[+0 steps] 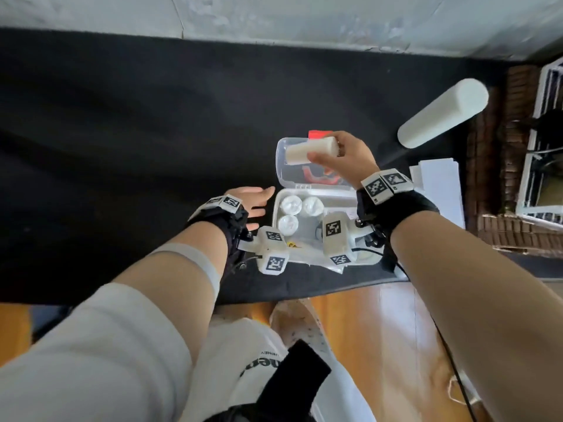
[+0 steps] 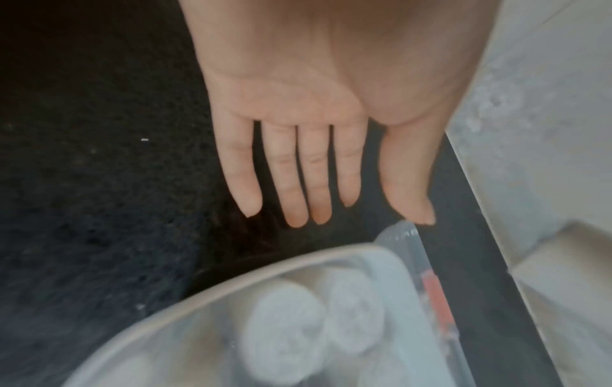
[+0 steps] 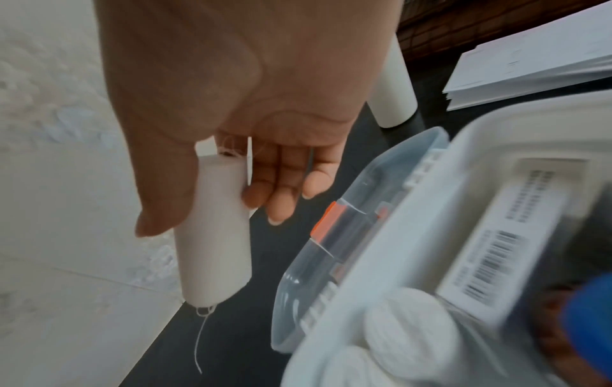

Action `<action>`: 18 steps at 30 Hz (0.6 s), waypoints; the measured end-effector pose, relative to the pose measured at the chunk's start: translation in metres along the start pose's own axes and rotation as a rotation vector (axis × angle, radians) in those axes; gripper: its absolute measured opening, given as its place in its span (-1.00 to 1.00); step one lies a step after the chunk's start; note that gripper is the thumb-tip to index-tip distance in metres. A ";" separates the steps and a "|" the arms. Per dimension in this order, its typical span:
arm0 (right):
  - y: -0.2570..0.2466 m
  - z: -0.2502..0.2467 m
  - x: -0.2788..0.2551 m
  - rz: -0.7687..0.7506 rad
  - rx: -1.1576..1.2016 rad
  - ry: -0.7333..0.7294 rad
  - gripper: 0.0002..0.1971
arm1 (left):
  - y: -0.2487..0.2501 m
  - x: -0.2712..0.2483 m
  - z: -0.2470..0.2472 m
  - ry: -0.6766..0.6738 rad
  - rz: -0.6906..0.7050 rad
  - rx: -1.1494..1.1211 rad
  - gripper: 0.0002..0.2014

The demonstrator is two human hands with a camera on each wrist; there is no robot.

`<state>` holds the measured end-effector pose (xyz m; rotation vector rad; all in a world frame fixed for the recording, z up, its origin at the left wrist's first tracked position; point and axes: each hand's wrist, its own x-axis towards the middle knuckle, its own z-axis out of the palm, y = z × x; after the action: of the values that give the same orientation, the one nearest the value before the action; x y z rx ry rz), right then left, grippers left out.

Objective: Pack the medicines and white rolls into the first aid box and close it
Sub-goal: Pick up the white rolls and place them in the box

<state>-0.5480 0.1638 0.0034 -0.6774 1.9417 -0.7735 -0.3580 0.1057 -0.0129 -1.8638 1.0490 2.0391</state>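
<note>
The white first aid box (image 1: 275, 208) lies open on the black table, its clear lid (image 1: 281, 166) folded back with an orange latch (image 3: 326, 221). Three white rolls (image 1: 291, 204) stand on end in its left side, also seen blurred in the left wrist view as rolls (image 2: 281, 322) and in the right wrist view as rolls (image 3: 407, 332). A medicine pack with barcodes (image 3: 496, 251) lies in the box. My right hand (image 1: 341, 156) holds a white roll (image 1: 310, 150) above the lid, thumb and fingers pinching that roll (image 3: 215, 233). My left hand (image 1: 256, 199) hovers flat beside the box's left edge, fingers (image 2: 298, 178) straight, holding nothing.
A large white cylinder (image 1: 441, 114) lies at the table's right back. A stack of white papers (image 1: 438, 184) sits right of the box. The table's front edge (image 1: 304, 287) runs just below the box, with wooden floor beyond. A pale wall (image 1: 274, 16) bounds the back.
</note>
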 end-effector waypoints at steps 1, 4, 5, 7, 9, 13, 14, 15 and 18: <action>0.007 0.001 -0.008 -0.021 -0.033 -0.007 -0.60 | -0.004 -0.002 0.007 -0.001 0.001 0.021 -0.40; 0.030 0.001 -0.028 0.006 -0.025 -0.088 -0.78 | -0.017 -0.004 0.015 0.004 0.014 0.092 -0.34; 0.039 0.001 -0.033 0.029 -0.014 -0.119 -0.82 | -0.022 -0.004 0.016 -0.010 0.017 0.111 -0.34; 0.054 0.002 -0.042 0.075 -0.029 -0.165 -0.80 | -0.032 -0.003 0.019 -0.048 0.030 0.112 -0.39; 0.066 0.005 -0.048 0.108 -0.068 -0.172 -0.69 | -0.042 -0.003 0.022 -0.062 0.043 0.055 -0.39; 0.076 0.016 -0.058 0.142 -0.170 -0.117 -0.50 | -0.048 -0.009 0.027 -0.033 0.101 -0.007 -0.40; 0.078 0.019 -0.060 0.142 -0.186 -0.109 -0.51 | -0.049 -0.009 0.028 -0.037 0.115 0.003 -0.42; 0.079 0.023 -0.061 0.132 -0.193 -0.101 -0.55 | -0.049 -0.010 0.028 -0.039 0.130 0.018 -0.44; 0.080 0.032 -0.062 0.080 -0.281 -0.074 -0.59 | -0.052 -0.009 0.027 -0.034 0.180 0.064 -0.49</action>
<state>-0.5044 0.2533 -0.0347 -0.7785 2.0154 -0.4243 -0.3484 0.1628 -0.0246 -1.7545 1.2990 2.0973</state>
